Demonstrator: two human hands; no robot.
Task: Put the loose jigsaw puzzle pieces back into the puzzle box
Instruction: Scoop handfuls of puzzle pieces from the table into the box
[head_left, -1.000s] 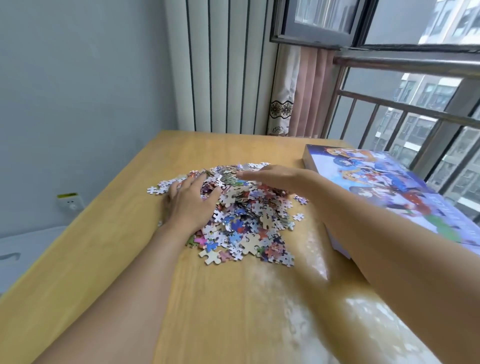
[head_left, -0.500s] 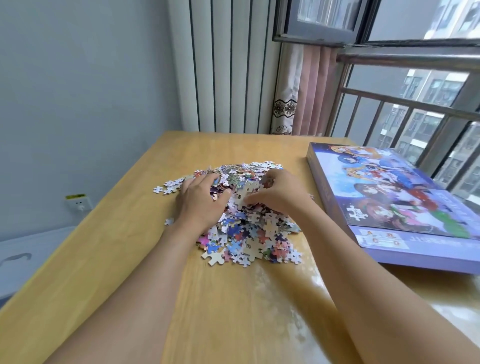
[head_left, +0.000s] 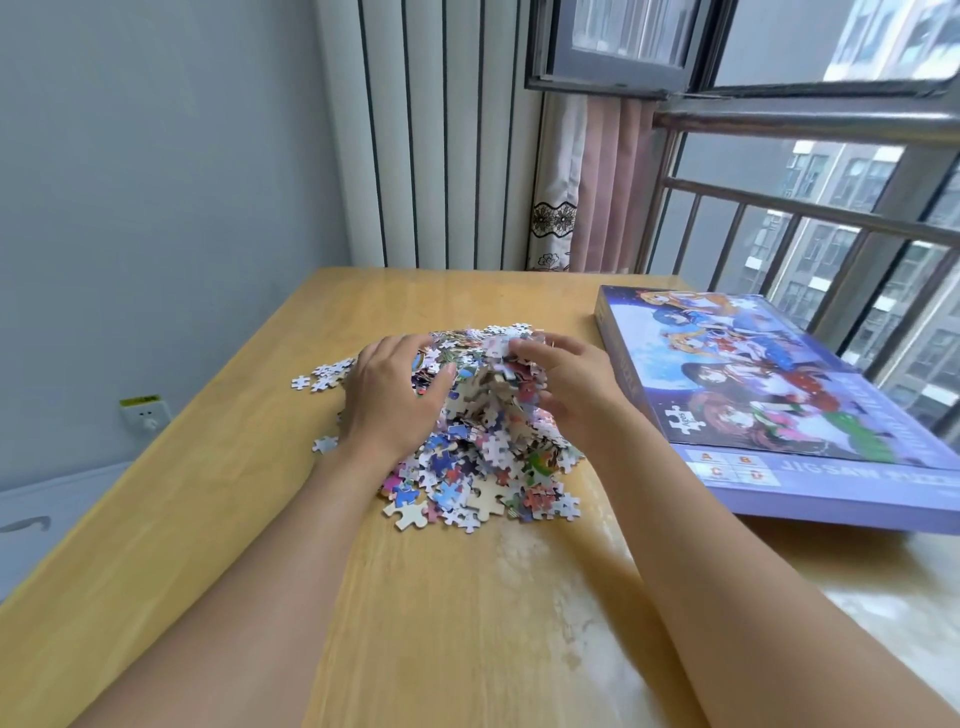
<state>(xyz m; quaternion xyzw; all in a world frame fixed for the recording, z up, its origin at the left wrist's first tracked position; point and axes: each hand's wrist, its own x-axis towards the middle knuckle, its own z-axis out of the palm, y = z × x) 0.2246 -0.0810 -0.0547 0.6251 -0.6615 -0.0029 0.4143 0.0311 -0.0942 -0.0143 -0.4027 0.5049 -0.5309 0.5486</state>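
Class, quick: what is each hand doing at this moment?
Left hand: curled, pressing a heap of jigsaw pieces.
Right hand: curled, pressing the heap's other side.

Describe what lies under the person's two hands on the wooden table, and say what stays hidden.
Under the left hand and right hand is a heap of jigsaw pieces on the table. Both hands press a bunch together. Pieces beneath the palms and the heap's inside are covered.

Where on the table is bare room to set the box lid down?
Bare: the wooden table left of the heap of jigsaw pieces, and behind it toward the curtain. Crowded: between heap and purple puzzle box.
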